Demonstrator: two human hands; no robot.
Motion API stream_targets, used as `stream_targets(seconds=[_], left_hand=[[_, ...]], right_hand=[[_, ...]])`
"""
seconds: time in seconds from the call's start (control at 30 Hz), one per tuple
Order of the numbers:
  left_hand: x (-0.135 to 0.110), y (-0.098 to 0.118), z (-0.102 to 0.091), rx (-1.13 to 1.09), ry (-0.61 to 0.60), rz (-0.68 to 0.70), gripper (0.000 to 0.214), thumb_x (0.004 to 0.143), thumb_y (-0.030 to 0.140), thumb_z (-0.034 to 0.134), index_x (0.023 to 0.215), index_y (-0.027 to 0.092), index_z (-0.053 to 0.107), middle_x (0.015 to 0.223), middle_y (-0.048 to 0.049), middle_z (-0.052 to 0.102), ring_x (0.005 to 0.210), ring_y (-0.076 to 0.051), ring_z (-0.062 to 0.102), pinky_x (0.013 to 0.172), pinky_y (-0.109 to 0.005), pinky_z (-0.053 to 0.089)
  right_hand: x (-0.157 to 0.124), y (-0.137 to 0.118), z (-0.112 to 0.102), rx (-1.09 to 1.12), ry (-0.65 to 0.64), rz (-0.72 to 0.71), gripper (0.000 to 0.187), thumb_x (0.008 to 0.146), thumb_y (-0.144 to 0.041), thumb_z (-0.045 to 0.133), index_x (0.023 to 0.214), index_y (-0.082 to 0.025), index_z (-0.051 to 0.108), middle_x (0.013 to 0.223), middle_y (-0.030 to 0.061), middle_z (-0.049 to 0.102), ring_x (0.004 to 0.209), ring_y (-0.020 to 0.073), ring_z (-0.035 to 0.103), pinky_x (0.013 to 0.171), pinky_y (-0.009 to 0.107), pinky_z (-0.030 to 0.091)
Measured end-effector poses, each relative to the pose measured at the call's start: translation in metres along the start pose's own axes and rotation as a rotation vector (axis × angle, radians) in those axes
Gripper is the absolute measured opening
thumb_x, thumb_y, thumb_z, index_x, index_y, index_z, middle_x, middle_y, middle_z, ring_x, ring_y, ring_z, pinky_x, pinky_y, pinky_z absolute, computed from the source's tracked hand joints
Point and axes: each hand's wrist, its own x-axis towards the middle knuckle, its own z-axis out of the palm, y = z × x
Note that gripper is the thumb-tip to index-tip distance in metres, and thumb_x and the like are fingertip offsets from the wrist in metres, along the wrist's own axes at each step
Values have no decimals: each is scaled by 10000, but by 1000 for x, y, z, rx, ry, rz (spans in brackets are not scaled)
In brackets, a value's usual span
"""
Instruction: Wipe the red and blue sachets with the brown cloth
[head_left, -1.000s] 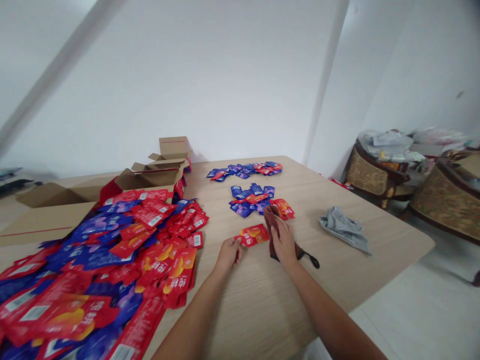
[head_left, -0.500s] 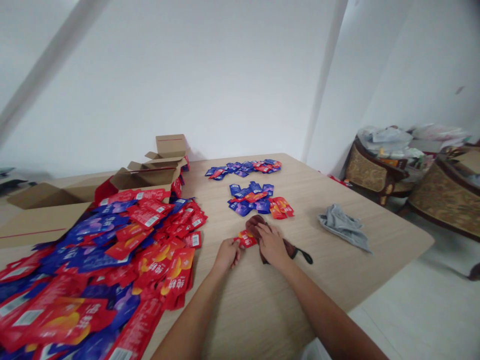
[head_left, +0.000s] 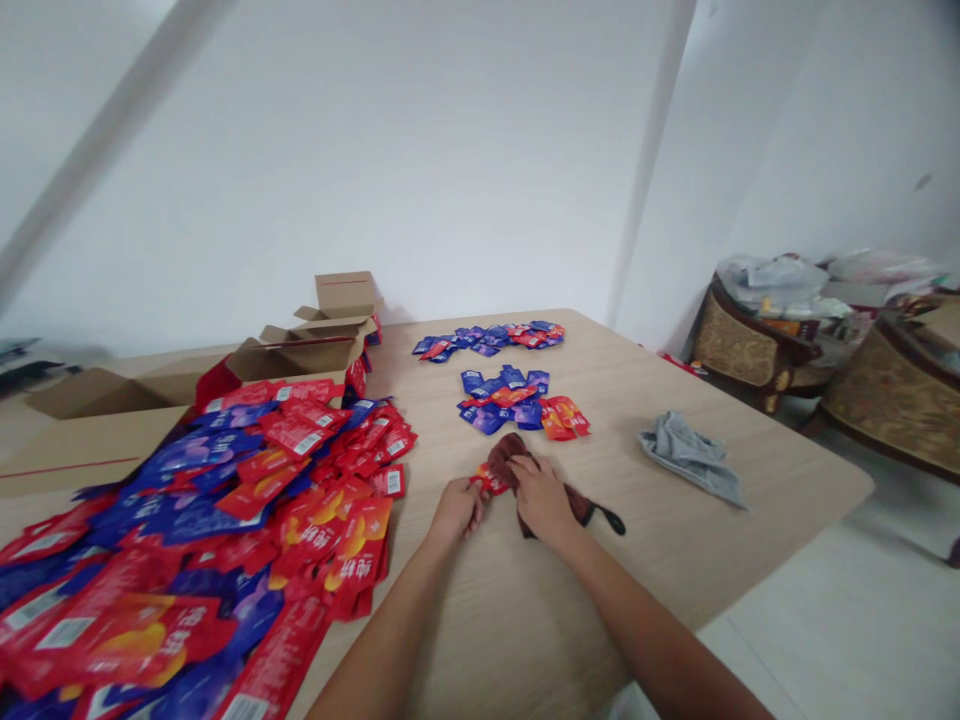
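My left hand (head_left: pixel 457 508) pinches the edge of a small red and orange packet (head_left: pixel 489 480) that lies on the table. A brown cloth (head_left: pixel 504 456) with a black loop covers the packet's right part. My right hand (head_left: pixel 544 498) is closed on this cloth and presses it down over the packet. Just beyond my hands lies a loose group of blue packets (head_left: pixel 487 415), with orange-red packets (head_left: pixel 564 417) at its right end.
A large heap of red and blue packets (head_left: pixel 247 500) covers the table's left side, with open cardboard boxes (head_left: pixel 292 360) behind it. More packets (head_left: pixel 484 340) form a row near the wall. A grey cloth (head_left: pixel 690 455) lies right. Patterned armchairs (head_left: pixel 742 345) hold plastic bags.
My right hand has shifted the brown cloth slightly left, so it covers more of the packet. My left hand keeps its hold on the packet's edge.
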Motion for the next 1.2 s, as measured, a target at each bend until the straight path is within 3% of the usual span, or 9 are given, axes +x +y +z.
stream_targets(seconds=[0.1,0.33,0.43,0.57,0.67,0.87,1.03,1.1,1.2], left_hand=[[-2,2,-6,-124,34,-2,290,816,389,441,692,142,528,349,50,469,257,-75,398,318,-167,278],[2,12,-34,-422,158,85,206,808,330,529,775,126,520,625,-67,664,559,-180,657,490,-255,494],[-1,26,-61,-585,283,220,219,777,345,582,753,138,513,621,-44,653,650,-208,676,581,-298,529],[-10,46,-102,-844,466,588,235,795,376,567,785,151,501,794,-77,687,844,-207,668,797,-348,509],[-2,45,-109,-857,446,561,279,817,408,540,873,136,516,958,-143,671,895,-201,654,860,-363,479],[64,28,-53,-15,333,180,290,806,303,555,1012,98,543,1073,-179,622,960,-222,623,834,-333,468],[108,42,3,533,349,361,446,746,256,611,1150,91,518,1287,-195,485,1249,-284,386,1011,-355,301],[116,46,16,831,351,438,507,781,240,563,1236,52,443,1352,-227,398,1285,-293,329,1029,-378,272],[121,46,21,1014,302,463,448,821,135,462,1255,30,422,1351,-248,389,1273,-276,356,1019,-382,283]], right_hand=[[9,19,-1,-76,8,112,447,798,-143,389,1211,-228,539,1270,47,509,1095,260,407,875,394,331],[3,25,5,-87,56,97,443,809,-170,385,1225,-244,520,1301,27,484,1112,246,391,891,389,306],[2,27,6,-78,80,85,440,818,-178,380,1232,-240,515,1314,8,476,1114,236,389,901,373,306],[2,29,9,-79,93,87,429,819,-184,388,1222,-243,525,1312,-5,480,1104,234,395,904,366,307],[2,28,10,-81,98,90,433,817,-181,397,1227,-248,520,1312,2,479,1103,234,398,902,367,307],[4,25,7,-64,100,101,435,817,-189,402,1232,-247,520,1312,11,480,1112,234,396,912,367,303],[4,24,2,-35,82,125,437,813,-189,407,1229,-250,525,1315,11,477,1129,224,396,927,357,299],[4,24,0,-22,88,115,436,816,-191,407,1230,-258,524,1315,9,477,1132,219,399,927,355,304],[4,26,0,3,106,105,432,816,-193,410,1226,-261,528,1305,7,487,1135,217,406,935,358,306]])
